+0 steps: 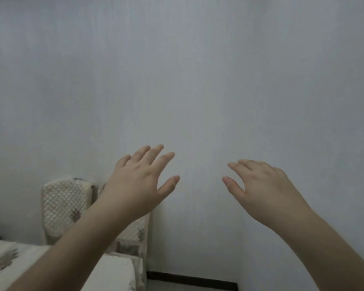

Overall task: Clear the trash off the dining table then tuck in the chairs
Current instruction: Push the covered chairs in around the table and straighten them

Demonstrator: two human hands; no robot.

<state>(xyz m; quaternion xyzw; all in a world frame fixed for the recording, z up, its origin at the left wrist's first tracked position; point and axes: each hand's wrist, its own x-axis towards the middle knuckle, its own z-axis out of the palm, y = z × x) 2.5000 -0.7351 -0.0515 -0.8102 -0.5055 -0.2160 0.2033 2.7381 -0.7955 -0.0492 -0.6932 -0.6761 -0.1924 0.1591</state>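
Chairs and dining counter just aren't in shot right now, and no trash shows either, so I can't say where any of it sits. What the head view does give you is both arms stretched out in front of a plain pale wall.

Nearest the camera, at about 7 o'clock, a cushioned seat (114, 267) with a cream quilted cover and faded flower print pokes in from the bottom left corner. The left forearm crosses over it on the way up.

Left hand (139, 185) is a bit left of centre, back of the hand facing the camera, fingers spread and straight, thumb sticking out toward 3 o'clock. Grip is wide, nothing in it.

Right hand (263, 185) is at about 4 o'clock from centre, well apart from the left, fingers loosely extended and pointing toward 10 o'clock, thumb out below them. Also a wide grip, holding nothing.

Further back at 8 o'clock, a quilted backrest cushion (65, 206) stands upright against the wall (198, 70), partly hidden behind the left wrist. A dark skirting board (189, 280) runs along the wall's foot at 6 o'clock.
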